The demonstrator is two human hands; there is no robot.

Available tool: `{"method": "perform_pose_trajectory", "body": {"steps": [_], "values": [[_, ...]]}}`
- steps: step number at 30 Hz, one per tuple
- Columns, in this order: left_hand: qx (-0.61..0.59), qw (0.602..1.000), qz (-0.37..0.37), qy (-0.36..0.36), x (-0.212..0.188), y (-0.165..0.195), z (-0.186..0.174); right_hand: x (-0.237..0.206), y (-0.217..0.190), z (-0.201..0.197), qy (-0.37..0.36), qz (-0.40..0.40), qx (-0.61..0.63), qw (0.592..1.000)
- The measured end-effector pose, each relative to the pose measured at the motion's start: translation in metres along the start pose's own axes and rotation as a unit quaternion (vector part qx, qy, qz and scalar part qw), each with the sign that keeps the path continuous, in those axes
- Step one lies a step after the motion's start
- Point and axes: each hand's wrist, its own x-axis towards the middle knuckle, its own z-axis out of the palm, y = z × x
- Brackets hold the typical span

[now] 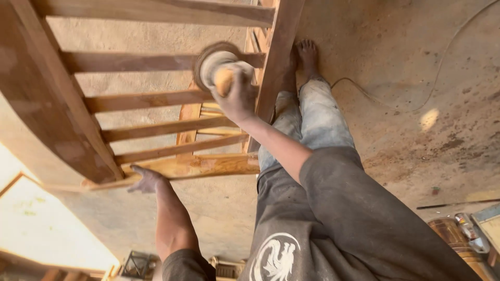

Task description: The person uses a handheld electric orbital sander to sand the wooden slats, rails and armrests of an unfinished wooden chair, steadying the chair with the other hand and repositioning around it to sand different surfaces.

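Dusty concrete floor (pixel 416 67) | right hand (pixel 237 96), arm stretched far, clamped on round sanding pad (pixel 211 62) pressing one slat | left hand (pixel 146 180), fingers spread flat, braces near rail of wooden frame (pixel 52 104) | five slats visible | open floor right, thin cord (pixel 442 57) trailing.

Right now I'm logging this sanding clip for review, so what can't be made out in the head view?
- Sanding disc face: pressed on a wooden slat, blurred, so its grit is unreadable.
- Right hand fingers: wrapped over the sander's knob, grip hidden.
- Left hand: blurred, palm against the chair frame.
- Chair frame: cut off by the top and left edges.
- Metal items at the lower right: cropped and too small.
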Motion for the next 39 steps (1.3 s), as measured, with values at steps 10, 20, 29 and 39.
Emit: {"method": "perform_pose_trajectory", "body": {"steps": [10, 20, 29, 39], "values": [[-0.144, 0.821, 0.497, -0.242, -0.163, 0.058, -0.006, 0.008, -0.092, 0.059, -0.117, -0.001, 0.015, 0.993], [-0.012, 0.554, 0.733, -0.395, -0.267, 0.17, 0.004, 0.03, -0.084, 0.011, -0.075, 0.035, 0.086, 0.993], [-0.026, 0.533, 0.717, -0.449, -0.268, 0.175, 0.015, 0.04, -0.076, 0.014, -0.04, 0.051, 0.085, 0.994], [-0.023, 0.53, 0.709, -0.466, -0.273, 0.167, 0.021, 0.037, -0.068, 0.012, -0.025, 0.064, 0.079, 0.995]]}}
